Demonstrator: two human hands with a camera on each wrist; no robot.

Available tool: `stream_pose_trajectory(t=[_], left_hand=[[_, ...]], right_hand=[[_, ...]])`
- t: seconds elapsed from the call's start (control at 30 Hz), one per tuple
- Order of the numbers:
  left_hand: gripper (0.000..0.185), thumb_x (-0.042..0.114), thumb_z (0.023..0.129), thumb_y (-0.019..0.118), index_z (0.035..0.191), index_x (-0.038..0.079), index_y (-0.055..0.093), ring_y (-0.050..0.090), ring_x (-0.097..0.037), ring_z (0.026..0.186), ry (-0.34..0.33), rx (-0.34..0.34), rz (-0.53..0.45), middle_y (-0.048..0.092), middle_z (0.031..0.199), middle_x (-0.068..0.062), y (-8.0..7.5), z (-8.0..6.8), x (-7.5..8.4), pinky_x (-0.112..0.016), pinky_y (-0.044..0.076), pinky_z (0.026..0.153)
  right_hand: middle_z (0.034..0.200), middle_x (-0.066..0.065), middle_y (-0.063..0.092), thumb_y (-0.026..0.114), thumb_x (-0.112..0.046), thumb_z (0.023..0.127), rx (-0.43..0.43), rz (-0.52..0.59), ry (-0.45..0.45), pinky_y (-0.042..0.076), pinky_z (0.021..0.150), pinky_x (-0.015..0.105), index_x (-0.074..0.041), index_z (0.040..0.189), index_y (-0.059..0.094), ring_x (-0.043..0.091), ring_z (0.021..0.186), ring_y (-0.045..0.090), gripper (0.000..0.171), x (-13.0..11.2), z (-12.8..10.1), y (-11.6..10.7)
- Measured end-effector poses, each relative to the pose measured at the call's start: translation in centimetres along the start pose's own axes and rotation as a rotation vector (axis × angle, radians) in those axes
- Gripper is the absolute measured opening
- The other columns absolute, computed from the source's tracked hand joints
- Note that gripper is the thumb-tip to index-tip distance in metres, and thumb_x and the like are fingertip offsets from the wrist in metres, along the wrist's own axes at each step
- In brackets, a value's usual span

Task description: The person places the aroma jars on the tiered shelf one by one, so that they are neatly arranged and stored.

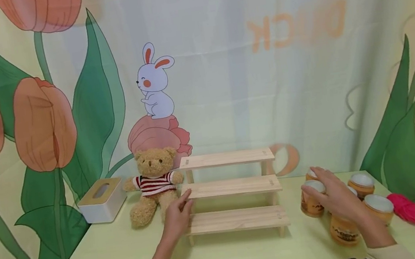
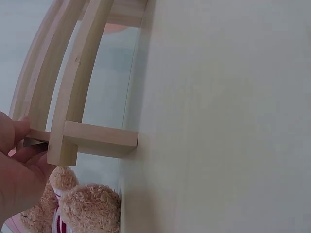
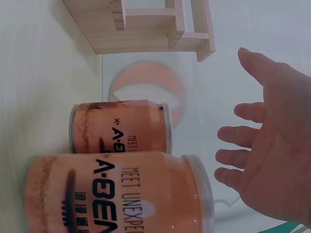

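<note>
A three-tier wooden display shelf (image 1: pixel 235 186) stands mid-table. My left hand (image 1: pixel 177 215) holds the left end of its middle tier; in the left wrist view, thumb and fingers (image 2: pixel 20 130) pinch the board's edge. Over on the right, my right hand (image 1: pixel 336 197) hovers at lid height above a cluster of orange cans (image 1: pixel 344 232) with pale lids. The right wrist view has that hand (image 3: pixel 272 131) with its fingers spread and apart from the lids. Two cans there, a nearer one (image 3: pixel 121 194) and a farther one (image 3: pixel 121 126), stand upright with black lettering.
Left of the shelf sits a teddy bear (image 1: pixel 154 165) in a striped shirt, close to my left hand. A white tissue box (image 1: pixel 103 206) with a wooden top is farther left. Something bright pink (image 1: pixel 409 209) lies by the right table edge. A printed curtain (image 1: pixel 220 79) hangs behind.
</note>
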State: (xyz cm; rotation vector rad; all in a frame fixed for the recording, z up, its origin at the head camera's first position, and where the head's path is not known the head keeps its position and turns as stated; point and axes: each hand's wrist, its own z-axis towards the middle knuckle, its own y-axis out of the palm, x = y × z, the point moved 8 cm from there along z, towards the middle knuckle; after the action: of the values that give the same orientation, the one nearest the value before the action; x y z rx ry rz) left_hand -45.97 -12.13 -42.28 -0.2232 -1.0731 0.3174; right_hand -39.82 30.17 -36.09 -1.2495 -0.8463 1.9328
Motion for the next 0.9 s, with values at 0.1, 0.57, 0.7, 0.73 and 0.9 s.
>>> stream_pose_trajectory(t=[0.1,0.57,0.7,0.73,0.9], left_hand=[[0.036,0.006,0.100,0.061,0.136,0.003,0.062,0.051,-0.013,0.062,-0.020,0.053,-0.004,0.067,0.086,-0.017,-0.2,0.1,-0.1,-0.023,0.042,0.055],[0.033,0.010,0.100,0.062,0.133,0.009,0.067,0.051,-0.014,0.060,-0.109,0.146,-0.061,0.063,0.077,-0.010,0.1,0.2,-0.8,-0.022,0.041,0.050],[0.033,0.011,0.100,0.063,0.132,0.010,0.067,0.052,-0.013,0.060,-0.116,0.153,-0.064,0.065,0.079,-0.012,-0.1,0.0,-1.0,-0.022,0.040,0.050],[0.032,0.010,0.100,0.063,0.132,0.010,0.068,0.052,-0.013,0.060,-0.113,0.156,-0.064,0.066,0.080,-0.014,-0.1,0.0,-1.0,-0.022,0.039,0.050],[0.031,0.010,0.098,0.065,0.129,0.010,0.070,0.052,-0.013,0.059,-0.106,0.170,-0.060,0.068,0.082,-0.013,-0.3,-0.1,-1.0,-0.022,0.039,0.050]], right_hand=[[0.157,0.034,0.020,0.053,-0.050,0.102,-0.002,0.021,0.003,0.022,0.105,0.071,0.005,0.156,0.023,0.054,0.142,0.018,0.083,0.1,-0.1,-0.4],[0.149,0.041,0.029,0.056,-0.046,0.102,0.008,-0.031,0.066,0.032,0.099,0.071,0.014,0.150,0.027,0.060,0.131,0.032,0.082,2.6,-0.8,-2.9],[0.140,0.043,0.039,0.058,-0.043,0.101,0.014,-0.074,0.076,0.041,0.090,0.069,0.014,0.146,0.034,0.061,0.119,0.045,0.077,3.6,-1.4,-3.9],[0.140,0.044,0.040,0.059,-0.043,0.101,0.015,-0.085,0.080,0.042,0.089,0.069,0.014,0.146,0.035,0.061,0.117,0.046,0.077,3.9,-1.5,-4.2],[0.141,0.046,0.034,0.060,-0.044,0.100,-0.021,-0.106,0.134,0.039,0.090,0.071,0.014,0.148,0.031,0.064,0.122,0.038,0.081,5.7,-1.9,-5.1]])
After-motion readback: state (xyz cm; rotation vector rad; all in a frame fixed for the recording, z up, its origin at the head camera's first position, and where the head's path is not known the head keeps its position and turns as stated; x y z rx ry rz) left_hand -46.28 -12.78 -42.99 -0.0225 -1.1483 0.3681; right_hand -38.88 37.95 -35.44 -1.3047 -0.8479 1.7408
